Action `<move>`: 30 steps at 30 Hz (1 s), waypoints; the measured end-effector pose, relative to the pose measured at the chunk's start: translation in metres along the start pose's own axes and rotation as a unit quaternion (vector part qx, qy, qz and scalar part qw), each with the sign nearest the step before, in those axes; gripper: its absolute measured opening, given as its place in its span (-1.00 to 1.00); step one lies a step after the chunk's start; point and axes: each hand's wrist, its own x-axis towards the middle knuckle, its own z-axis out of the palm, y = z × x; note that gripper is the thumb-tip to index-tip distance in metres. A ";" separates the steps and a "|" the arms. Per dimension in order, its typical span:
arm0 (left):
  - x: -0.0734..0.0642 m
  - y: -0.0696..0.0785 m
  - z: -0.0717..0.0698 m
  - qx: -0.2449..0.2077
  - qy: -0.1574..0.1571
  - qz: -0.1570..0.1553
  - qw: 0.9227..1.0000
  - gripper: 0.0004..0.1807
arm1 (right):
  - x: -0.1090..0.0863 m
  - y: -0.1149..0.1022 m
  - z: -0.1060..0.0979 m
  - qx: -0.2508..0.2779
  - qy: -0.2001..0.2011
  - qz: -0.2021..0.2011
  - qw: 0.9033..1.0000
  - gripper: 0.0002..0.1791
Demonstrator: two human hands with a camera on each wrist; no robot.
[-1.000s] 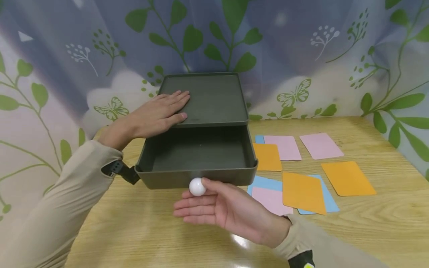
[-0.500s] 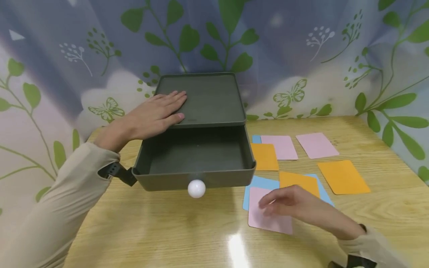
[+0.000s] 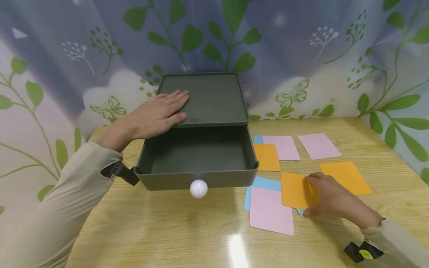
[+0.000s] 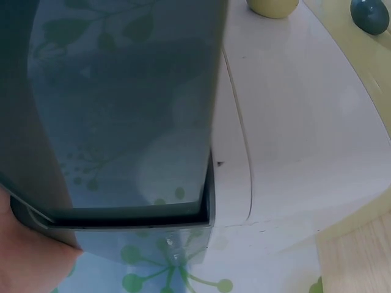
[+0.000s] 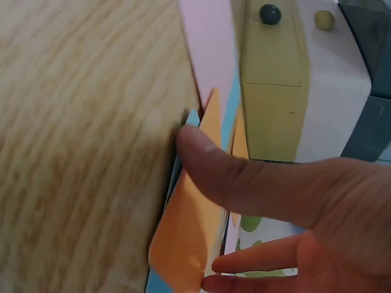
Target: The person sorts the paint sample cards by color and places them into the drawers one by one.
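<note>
My left hand [image 3: 154,113] rests flat on the lid of a dark grey drawer box [image 3: 211,98], near its left edge. Below the lid, its drawer [image 3: 201,178] is pulled out, bare inside, with a round white knob [image 3: 199,188] on the front. Over on the right, my right hand [image 3: 330,195] grips an orange card [image 3: 295,190] from its right side. A blue card [image 5: 192,118] lies beneath that card, and the thumb is at their edges in the right wrist view, with two fingertips at the opposite edge.
Left of the right hand lie a pink card [image 3: 271,212] and another blue card [image 3: 264,183]. More pink, orange and blue cards lie behind. Under the grey drawer are a white drawer [image 4: 299,110] and a yellow drawer [image 5: 275,116]. A patterned curtain [image 3: 278,48] hangs behind the table.
My right hand has left the white knob and moved right to the orange card. The drawer stays pulled out, and my left hand has stayed on the lid.
</note>
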 end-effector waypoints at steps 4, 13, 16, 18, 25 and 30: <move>0.001 0.000 0.001 0.006 0.001 0.002 1.000 -0.33 | 0.000 0.000 0.002 -0.009 0.010 0.001 1.000 0.12; 0.002 0.000 0.001 0.010 0.004 0.002 1.000 -0.33 | 0.001 0.003 0.001 -0.023 0.009 0.014 1.000 0.24; 0.001 0.000 0.001 0.009 0.004 0.000 1.000 -0.33 | -0.001 0.001 0.000 -0.022 0.030 0.019 0.999 0.22; 0.001 0.000 0.002 0.009 0.004 0.001 1.000 -0.33 | -0.003 -0.001 -0.002 -0.012 0.048 0.023 0.999 0.14; 0.001 0.001 0.001 0.007 0.007 0.004 1.000 -0.33 | -0.017 -0.004 -0.025 0.012 0.100 -0.021 0.995 -0.70; 0.001 0.000 0.001 0.007 0.012 0.004 1.000 -0.33 | -0.026 0.005 -0.051 0.080 0.037 -0.064 0.994 -0.86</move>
